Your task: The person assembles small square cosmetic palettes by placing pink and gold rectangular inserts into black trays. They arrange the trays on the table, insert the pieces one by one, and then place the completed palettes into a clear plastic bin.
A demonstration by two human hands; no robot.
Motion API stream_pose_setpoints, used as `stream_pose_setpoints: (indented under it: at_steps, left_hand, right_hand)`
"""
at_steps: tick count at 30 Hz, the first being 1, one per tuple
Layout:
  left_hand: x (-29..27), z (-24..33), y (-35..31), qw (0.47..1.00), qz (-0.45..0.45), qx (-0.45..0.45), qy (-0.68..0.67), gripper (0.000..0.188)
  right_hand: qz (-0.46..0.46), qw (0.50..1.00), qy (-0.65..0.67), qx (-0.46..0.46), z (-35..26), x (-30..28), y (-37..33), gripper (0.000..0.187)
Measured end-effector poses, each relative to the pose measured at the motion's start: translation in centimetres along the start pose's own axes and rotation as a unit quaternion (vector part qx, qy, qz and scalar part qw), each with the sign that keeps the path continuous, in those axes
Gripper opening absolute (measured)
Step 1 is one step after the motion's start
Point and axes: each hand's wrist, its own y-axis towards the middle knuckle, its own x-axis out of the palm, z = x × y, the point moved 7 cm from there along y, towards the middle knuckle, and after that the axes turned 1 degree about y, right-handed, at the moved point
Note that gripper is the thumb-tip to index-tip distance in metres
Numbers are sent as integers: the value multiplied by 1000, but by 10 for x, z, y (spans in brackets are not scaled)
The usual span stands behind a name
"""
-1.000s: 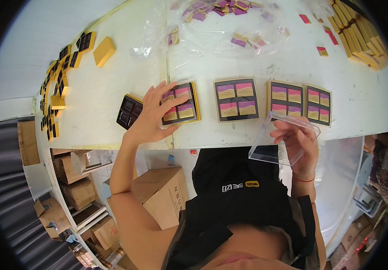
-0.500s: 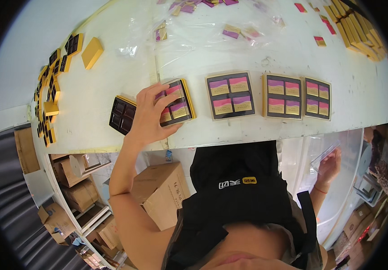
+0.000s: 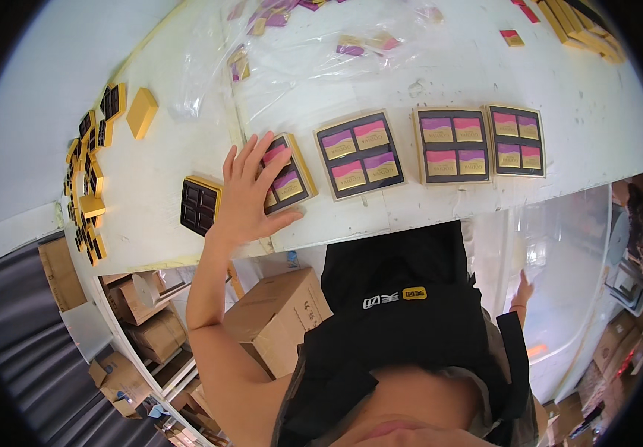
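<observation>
My left hand [image 3: 245,195] lies with spread fingers across a shallow gold-edged chocolate box [image 3: 289,179], its thumb stretched out by the near end. Wrapped pink, purple and gold squares fill this box, and the palm hides part of them. Just left of that hand sits a dark box with a yellow rim and bare compartments [image 3: 200,206]. A larger filled box [image 3: 361,155] rests to the right, followed by two more filled boxes, one here [image 3: 452,146] and one here [image 3: 516,140]. My right hand [image 3: 522,290] hangs below table level against clear plastic; its grip is hard to make out.
Crumpled clear film [image 3: 291,59] with loose wrapped squares spreads over the far table. Dark yellow-rimmed boxes [image 3: 89,167] crowd the left edge; gold boxes [image 3: 578,30] stand at far right. Cardboard boxes [image 3: 276,316] are under the table. A translucent plastic sheet or bin [image 3: 567,246] is at right.
My right hand has moved down and left, and the clear plastic piece it held no longer shows. My left hand stays on the box, fingers more spread. The view has turned slightly.
</observation>
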Motion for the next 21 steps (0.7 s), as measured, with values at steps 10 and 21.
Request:
stream_pose_setpoints:
  at_steps: [10,21]
  left_hand:
    - [1,3,-12,1000,20,-11,20,93]
    - [32,-27,-84,773,345,-292,-446,60]
  right_hand:
    - [-335,616,36,-712,-485,16,-412,56]
    - [-461,271,-199,-822,-526,151,-575,95]
